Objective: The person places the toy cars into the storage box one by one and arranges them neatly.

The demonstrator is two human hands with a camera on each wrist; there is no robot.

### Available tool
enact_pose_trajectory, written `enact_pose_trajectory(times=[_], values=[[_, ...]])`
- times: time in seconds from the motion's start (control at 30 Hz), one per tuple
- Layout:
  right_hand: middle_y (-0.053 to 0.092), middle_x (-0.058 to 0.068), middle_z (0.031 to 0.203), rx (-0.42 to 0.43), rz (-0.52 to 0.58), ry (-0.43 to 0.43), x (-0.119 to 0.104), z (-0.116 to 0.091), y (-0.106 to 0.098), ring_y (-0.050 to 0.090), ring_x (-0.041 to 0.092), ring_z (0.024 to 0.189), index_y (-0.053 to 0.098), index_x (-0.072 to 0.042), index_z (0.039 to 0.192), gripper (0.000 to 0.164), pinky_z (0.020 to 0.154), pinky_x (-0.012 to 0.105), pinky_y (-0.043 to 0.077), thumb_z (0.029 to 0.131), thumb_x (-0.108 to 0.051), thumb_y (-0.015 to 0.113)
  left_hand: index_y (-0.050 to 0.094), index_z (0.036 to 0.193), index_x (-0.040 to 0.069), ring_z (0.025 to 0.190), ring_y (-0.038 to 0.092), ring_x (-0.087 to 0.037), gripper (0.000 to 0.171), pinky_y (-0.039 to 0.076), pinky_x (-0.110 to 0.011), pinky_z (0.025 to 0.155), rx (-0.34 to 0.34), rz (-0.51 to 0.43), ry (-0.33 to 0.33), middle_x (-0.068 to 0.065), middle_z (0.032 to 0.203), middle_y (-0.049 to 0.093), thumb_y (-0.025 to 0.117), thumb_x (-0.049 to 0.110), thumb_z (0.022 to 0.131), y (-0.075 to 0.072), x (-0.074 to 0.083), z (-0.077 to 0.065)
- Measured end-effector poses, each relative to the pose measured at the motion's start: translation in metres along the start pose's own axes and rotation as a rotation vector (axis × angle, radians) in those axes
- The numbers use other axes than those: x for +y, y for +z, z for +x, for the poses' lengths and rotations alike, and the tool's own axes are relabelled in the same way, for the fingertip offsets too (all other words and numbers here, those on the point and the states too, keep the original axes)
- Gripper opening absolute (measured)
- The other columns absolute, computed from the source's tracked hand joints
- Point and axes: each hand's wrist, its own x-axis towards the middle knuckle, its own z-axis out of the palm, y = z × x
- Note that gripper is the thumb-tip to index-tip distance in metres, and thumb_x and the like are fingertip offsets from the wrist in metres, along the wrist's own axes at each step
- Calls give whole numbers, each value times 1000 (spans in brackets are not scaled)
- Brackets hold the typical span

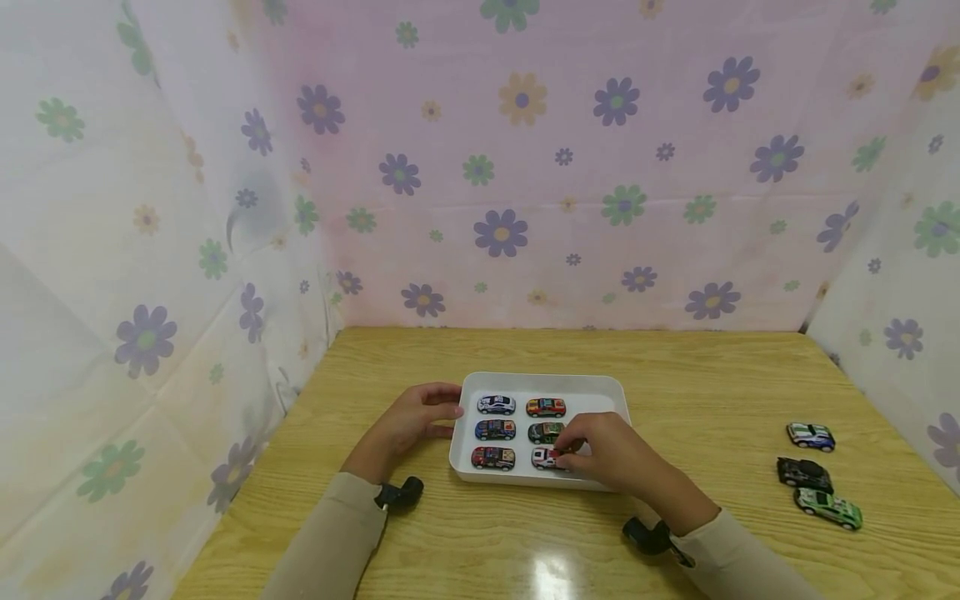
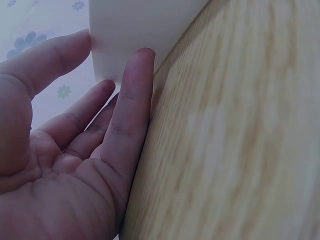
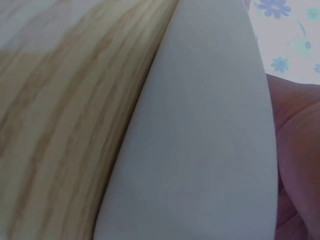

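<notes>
From my head, my right hand (image 1: 611,450) pinches a red-and-white toy car (image 1: 545,458), markings too small to read, inside the white tray (image 1: 517,478). At my left wrist, my loosely opened left hand (image 2: 70,155) touches the tray; my right wrist shows its outer wall.

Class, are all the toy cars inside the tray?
No, three cars lie on the table to the right of the tray.

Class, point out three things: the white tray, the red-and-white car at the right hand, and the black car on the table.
White tray (image 1: 588,398): head view, bare floor inside.
Red-and-white car (image 1: 543,457): head view, its uncovered left part.
Black car (image 1: 804,473): head view, middle of its top.
</notes>
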Motion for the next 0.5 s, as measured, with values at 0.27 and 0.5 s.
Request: enact_pose_trajectory(times=[0.27, 0.5], values=[[73, -13, 92, -3, -2, -32, 2, -1, 1, 65, -3, 83, 80, -21, 95, 8, 72, 23, 58, 88, -20, 84, 61, 141, 7, 115, 68, -25, 49, 63, -44, 91, -2, -5, -3, -14, 139, 63, 77, 13, 94, 0, 0, 0], [73, -13, 95, -24, 14, -40, 3, -2, 2, 64, -4, 84, 80, -21, 98, 8, 72, 24, 58, 90, -18, 82, 60, 140, 7, 114, 68, -24, 51, 63, -43, 90, 0, -3, -1, -14, 138, 63, 79, 14, 93, -1, -2, 2]])
